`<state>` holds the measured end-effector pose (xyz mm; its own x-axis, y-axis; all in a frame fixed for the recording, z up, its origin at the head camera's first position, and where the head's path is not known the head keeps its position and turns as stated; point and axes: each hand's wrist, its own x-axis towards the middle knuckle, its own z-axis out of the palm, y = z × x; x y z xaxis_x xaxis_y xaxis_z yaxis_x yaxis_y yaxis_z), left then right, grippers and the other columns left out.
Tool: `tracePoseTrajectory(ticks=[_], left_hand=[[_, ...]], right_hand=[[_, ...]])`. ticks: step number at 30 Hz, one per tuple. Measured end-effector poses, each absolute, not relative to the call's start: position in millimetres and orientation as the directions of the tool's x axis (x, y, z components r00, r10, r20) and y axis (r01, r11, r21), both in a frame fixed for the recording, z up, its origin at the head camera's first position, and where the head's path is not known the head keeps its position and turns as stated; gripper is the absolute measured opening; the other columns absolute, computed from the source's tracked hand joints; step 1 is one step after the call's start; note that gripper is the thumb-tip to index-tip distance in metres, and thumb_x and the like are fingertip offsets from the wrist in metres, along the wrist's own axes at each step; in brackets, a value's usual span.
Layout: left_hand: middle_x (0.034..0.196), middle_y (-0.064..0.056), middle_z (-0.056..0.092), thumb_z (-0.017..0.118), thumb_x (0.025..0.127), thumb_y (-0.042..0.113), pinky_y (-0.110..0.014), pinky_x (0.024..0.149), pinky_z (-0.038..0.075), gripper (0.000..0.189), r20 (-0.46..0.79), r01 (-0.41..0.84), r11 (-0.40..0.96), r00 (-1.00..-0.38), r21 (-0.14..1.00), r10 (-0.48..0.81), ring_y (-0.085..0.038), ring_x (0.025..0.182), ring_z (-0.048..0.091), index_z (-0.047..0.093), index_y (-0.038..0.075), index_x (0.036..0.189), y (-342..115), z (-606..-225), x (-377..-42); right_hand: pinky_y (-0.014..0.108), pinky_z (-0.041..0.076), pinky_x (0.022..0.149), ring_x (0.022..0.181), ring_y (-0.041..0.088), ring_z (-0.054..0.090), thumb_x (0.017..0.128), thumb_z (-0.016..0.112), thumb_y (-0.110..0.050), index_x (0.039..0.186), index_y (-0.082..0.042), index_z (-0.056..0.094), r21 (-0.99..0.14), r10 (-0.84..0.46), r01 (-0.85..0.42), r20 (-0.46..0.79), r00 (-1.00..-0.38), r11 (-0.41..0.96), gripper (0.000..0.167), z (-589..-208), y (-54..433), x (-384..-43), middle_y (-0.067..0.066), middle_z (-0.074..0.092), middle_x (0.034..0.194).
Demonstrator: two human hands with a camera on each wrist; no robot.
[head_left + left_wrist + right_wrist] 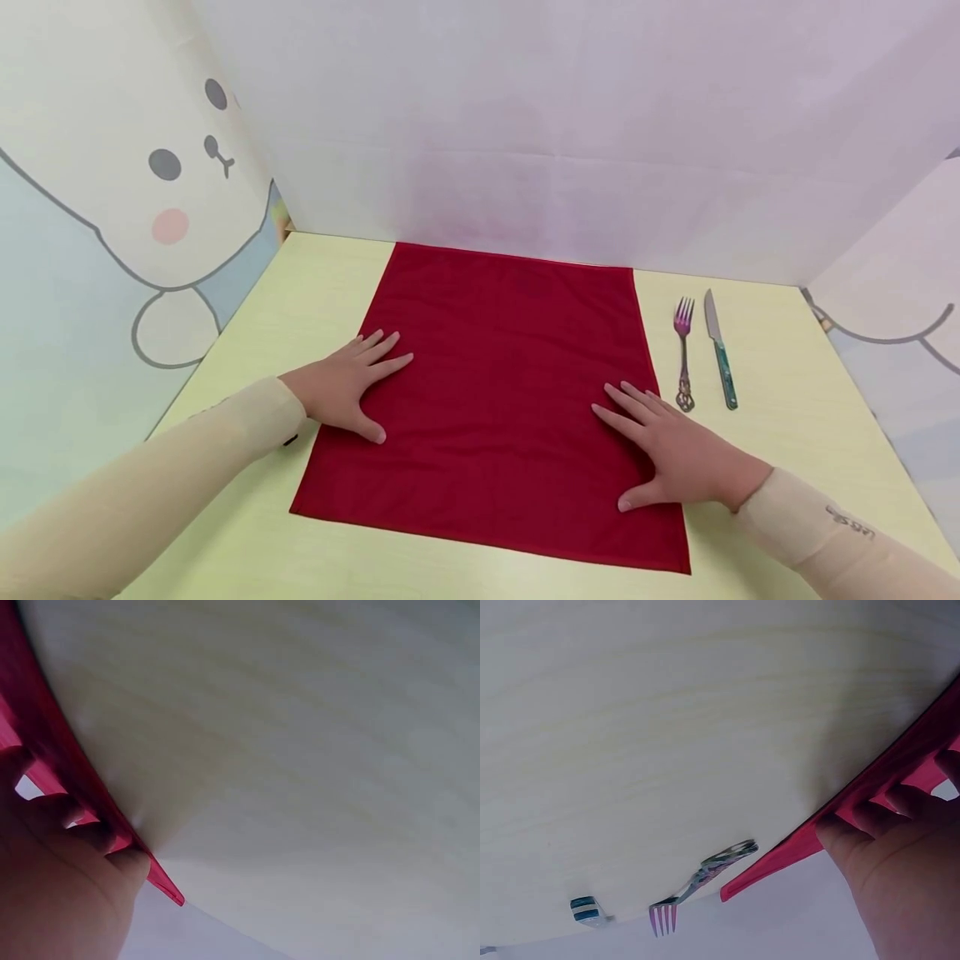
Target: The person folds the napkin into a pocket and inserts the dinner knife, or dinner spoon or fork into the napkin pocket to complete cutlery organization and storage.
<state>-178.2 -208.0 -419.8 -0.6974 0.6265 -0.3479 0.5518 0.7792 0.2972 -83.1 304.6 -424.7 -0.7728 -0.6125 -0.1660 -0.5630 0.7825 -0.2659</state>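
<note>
A dark red cloth (495, 400) lies spread nearly flat on the pale wooden table, with faint wrinkles across it. My left hand (348, 385) rests on its left edge, fingers spread and straight. On the right edge, my right hand (667, 450) lies with its fingers fanned out and its thumb toward me. Both wrist views show fingers over the cloth's border, the left hand (67, 877) and the right hand (900, 840) alike. Just beyond the right hand are a fork (683, 350) with purplish tines and a knife (722, 350) with a teal handle, side by side.
The pale table (795, 400) ends at a whitish curtain (525, 133) along the back, which the cloth's far edge reaches. Printed fabric with a cartoon animal (180, 192) hangs at the left, and similar fabric (900, 275) stands at the right.
</note>
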Motion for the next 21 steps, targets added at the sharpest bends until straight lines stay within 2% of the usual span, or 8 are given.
tracePoseTrajectory(ticks=[13,21], left_hand=[[0.173,-0.011,0.004,0.079,0.072,0.074,-0.062,0.121,0.019,0.122,-0.345,0.551,0.776,-0.695,0.309,0.631,-0.042,0.156,-0.002,0.022,0.023,0.167,-206.6,-414.9,-179.3],[0.172,-0.011,0.006,0.08,0.071,0.072,-0.062,0.12,0.022,0.121,-0.35,0.544,0.781,-0.698,0.307,0.625,-0.042,0.156,0.0,0.023,0.023,0.166,-204.6,-412.3,-177.7]], right_hand=[[0.064,0.035,0.112,0.152,0.044,0.018,0.071,0.07,-0.084,0.162,-0.018,0.037,-0.287,-0.624,-0.571,-0.146,-0.768,0.769,0.117,-421.7,304.7,-87.0,0.011,0.024,0.169],[0.062,0.039,0.11,0.152,0.044,0.021,0.071,0.069,-0.084,0.161,-0.017,0.039,-0.276,-0.632,-0.584,-0.134,-0.763,0.764,0.116,-420.4,305.7,-87.9,0.013,0.026,0.167]])
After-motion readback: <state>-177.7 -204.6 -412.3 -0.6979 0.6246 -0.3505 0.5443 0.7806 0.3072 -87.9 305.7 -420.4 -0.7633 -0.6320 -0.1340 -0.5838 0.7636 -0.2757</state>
